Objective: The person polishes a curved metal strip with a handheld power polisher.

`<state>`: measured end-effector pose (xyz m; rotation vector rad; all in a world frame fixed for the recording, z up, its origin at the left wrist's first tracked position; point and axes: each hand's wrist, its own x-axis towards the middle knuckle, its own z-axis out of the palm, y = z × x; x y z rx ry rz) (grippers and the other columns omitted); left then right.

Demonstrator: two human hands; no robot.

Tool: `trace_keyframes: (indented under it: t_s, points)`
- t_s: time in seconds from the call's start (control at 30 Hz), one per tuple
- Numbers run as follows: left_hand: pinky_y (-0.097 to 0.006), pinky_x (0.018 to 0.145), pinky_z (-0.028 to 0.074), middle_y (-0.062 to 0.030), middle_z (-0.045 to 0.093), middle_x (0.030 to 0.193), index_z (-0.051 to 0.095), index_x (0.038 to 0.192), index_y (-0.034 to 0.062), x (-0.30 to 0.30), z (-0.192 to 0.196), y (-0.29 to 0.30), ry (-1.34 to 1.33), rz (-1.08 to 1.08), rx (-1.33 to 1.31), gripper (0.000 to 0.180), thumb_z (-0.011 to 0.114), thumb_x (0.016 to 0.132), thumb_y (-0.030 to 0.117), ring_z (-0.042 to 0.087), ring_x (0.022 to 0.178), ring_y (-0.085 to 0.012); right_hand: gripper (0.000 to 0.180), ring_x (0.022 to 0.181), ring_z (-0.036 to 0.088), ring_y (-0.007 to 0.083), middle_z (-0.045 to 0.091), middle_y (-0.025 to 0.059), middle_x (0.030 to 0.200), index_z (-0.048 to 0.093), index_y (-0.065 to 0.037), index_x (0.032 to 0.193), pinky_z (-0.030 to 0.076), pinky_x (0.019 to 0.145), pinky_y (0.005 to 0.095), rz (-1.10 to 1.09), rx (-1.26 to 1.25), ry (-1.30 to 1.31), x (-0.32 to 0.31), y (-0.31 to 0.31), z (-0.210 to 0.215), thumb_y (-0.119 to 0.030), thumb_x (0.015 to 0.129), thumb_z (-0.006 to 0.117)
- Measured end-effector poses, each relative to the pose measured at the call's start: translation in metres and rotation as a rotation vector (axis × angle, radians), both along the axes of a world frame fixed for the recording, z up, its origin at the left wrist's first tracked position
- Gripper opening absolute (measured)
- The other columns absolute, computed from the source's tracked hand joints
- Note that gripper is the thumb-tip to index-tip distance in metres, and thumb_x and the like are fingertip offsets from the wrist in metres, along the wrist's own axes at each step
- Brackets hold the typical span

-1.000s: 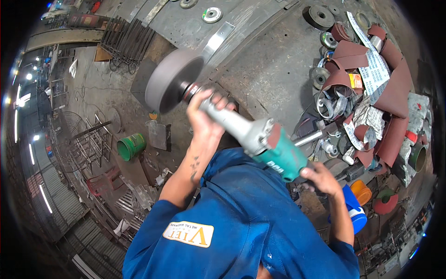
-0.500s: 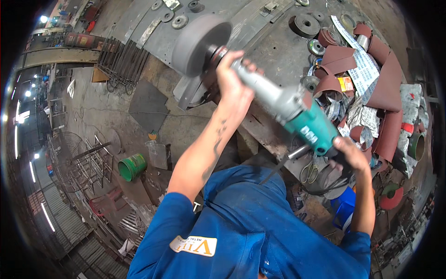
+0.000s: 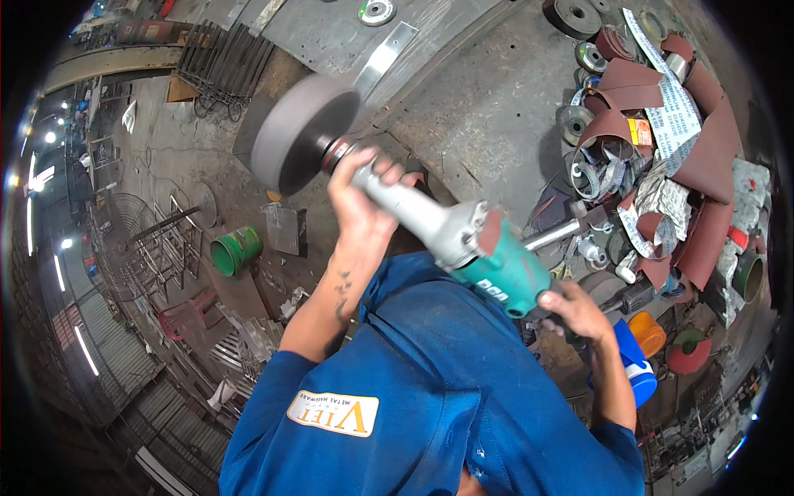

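Note:
A long-necked power sander with a teal body (image 3: 500,277) and silver neck lies slantwise across my front. My left hand (image 3: 357,198) is wrapped round the neck just behind the wheel. At the rear end my right hand (image 3: 576,310) grips the dark handle, its fingers partly hidden beneath. The broad grey-brown abrasive wheel (image 3: 285,128) at the front looks smeared, as if spinning. Beyond the wheel, a shiny flat metal strip (image 3: 385,59) lies on the grey workbench (image 3: 488,116), apart from the wheel in the picture.
Brown sandpaper sheets (image 3: 703,174) pile up at the bench's right, among several discs and rolls. Scissors, partly hidden, lie near the right hand. A green bucket (image 3: 236,251) and a wire fan cage (image 3: 124,240) stand at left. Blue (image 3: 633,364) and orange (image 3: 647,332) containers sit at lower right.
Both hands have brought the sander nearer my body and leftward, with the wheel swinging down and left. The view has shifted too, and the shiny strip now shows clear of the wheel.

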<state>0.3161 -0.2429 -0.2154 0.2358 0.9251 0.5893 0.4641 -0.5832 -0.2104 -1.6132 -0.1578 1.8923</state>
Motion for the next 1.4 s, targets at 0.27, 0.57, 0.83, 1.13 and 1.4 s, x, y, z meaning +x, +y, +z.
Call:
trace_keyframes:
  t_s: [0.27,0.57,0.83,1.13,1.4]
  points:
    - [-0.040,0.077,0.045,-0.0009,0.046,0.069,0.053,0.084,0.0101,-0.104,-0.004,-0.026,0.007,0.155,-0.036,0.015,0.065,0.080,0.018,0.047,0.065,-0.0171,0.064,0.044,0.054,0.0102,0.067,0.0081,0.064,0.066,0.003,0.111,0.043,0.042,0.0259,0.302,0.005,-0.057,-0.002,0.037,-0.008,-0.057,0.086,0.069]
    - [-0.039,0.083,0.046,-0.0030,0.050,0.066,0.053,0.077,0.0087,-0.186,-0.090,0.047,-0.021,0.226,-0.256,0.018,0.064,0.082,0.022,0.052,0.066,-0.0192,0.073,0.045,0.060,0.0150,0.065,0.0078,0.062,0.066,0.003,0.097,0.047,0.042,0.0299,0.444,-0.113,-0.275,-0.054,0.140,0.013,-0.067,0.079,0.071]
    - [-0.047,0.080,0.052,-0.0138,0.062,0.083,0.056,0.101,0.0011,-0.250,-0.236,0.146,0.304,-0.178,-0.488,0.034,0.066,0.085,0.029,0.062,0.078,-0.0311,0.052,0.079,0.071,0.0285,0.070,0.0224,0.084,0.062,0.008,0.107,0.054,0.072,0.0392,0.403,-0.045,-0.488,-0.228,0.195,-0.028,-0.026,0.073,0.084]
    - [-0.034,0.080,0.053,-0.0120,0.071,0.112,0.059,0.122,0.0034,-0.262,-0.196,0.229,0.300,-0.930,0.310,0.038,0.063,0.092,0.026,0.069,0.092,-0.0232,0.032,0.061,0.067,0.0221,0.068,0.0143,0.071,0.067,0.007,0.095,0.052,0.058,0.0348,-0.090,-0.558,-0.282,-0.325,0.244,-0.067,-0.015,0.075,0.077]
    - [-0.027,0.072,0.049,-0.0049,0.068,0.092,0.064,0.113,0.0019,-0.182,-0.128,0.251,0.312,-1.037,0.948,0.039,0.068,0.094,0.035,0.061,0.083,-0.0101,0.011,0.051,0.060,0.0178,0.066,0.0111,0.065,0.068,0.005,0.077,0.049,0.049,0.0327,-0.631,-0.441,-0.090,-0.346,0.213,-0.175,-0.006,0.078,0.067]
